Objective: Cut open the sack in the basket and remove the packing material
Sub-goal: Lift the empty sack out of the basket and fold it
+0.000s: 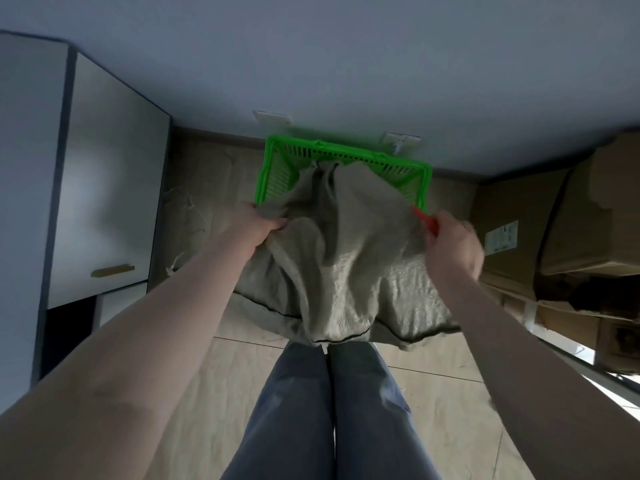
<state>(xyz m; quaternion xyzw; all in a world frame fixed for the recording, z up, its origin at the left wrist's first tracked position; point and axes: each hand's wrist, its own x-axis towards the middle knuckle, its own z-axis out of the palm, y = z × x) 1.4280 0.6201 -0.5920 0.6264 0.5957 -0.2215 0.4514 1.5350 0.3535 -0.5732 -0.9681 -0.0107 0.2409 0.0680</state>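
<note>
Gripping a bunched fold of the grey sack [343, 244] at its left edge with the left hand [258, 228], fingers curled tight into the cloth; right hand [453, 244] blurred, curled round an orange-red tool [425, 220], presumably the cutter, at the sack's right edge, with some cloth seemingly pinched beneath it, though hard to tell. Sack at centre frame, its far end tucked into the green basket [273, 174] toward the upper middle, its near end draped out over the basket's near rim and hanging down toward the legs [332, 410] at the bottom. Long axis running top to bottom of the frame, so both grips sit across it, one on each side, stretching the cloth between them. Tool tip pointing up-left toward the basket's right corner, touching or just beside the cloth; right hand therefore placed for the cut, left for holding tension. Probably no opening made yet; no packing material visible. More grey sacking [408, 299] spread on the floor under the hanging part. White cabinet [104, 188] at left, cardboard boxes [554, 237] at right, well apart from the work. Basket wall close beside the tool tip, likely the only obstruction.
</note>
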